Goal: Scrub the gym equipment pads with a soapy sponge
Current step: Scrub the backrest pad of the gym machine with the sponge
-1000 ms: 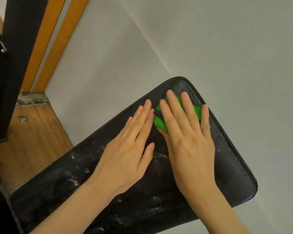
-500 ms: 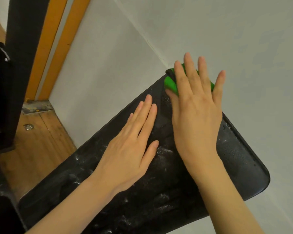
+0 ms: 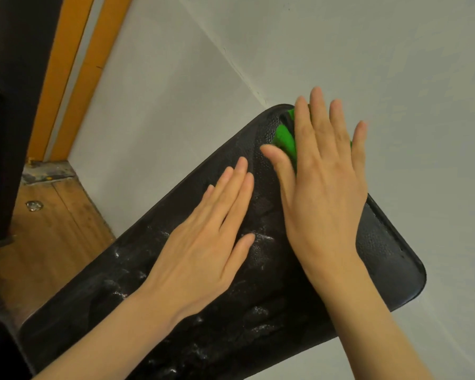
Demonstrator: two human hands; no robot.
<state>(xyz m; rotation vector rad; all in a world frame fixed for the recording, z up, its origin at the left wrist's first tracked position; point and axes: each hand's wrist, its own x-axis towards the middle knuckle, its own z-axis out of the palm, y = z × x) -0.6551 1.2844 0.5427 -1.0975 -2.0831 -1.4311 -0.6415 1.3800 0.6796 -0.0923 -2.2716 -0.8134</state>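
A black textured gym pad (image 3: 387, 250) slants from lower left to upper right, wet and streaked with white suds. My right hand (image 3: 324, 193) lies flat with straight, spread fingers on a green sponge (image 3: 284, 138) at the pad's far end; most of the sponge is hidden under the palm and fingers. My left hand (image 3: 209, 242) rests flat on the pad's middle, fingers straight and together, just left of the right hand, holding nothing.
A grey-white wall (image 3: 368, 50) runs behind and right of the pad. At left are a wooden floor (image 3: 44, 237) with a metal bolt (image 3: 34, 205), an orange door frame (image 3: 74, 72) and a black upright post (image 3: 17, 91).
My right hand pushed the sponge from the pad's upper middle to its far end and has since slid slightly back. My left hand stayed flat in place.
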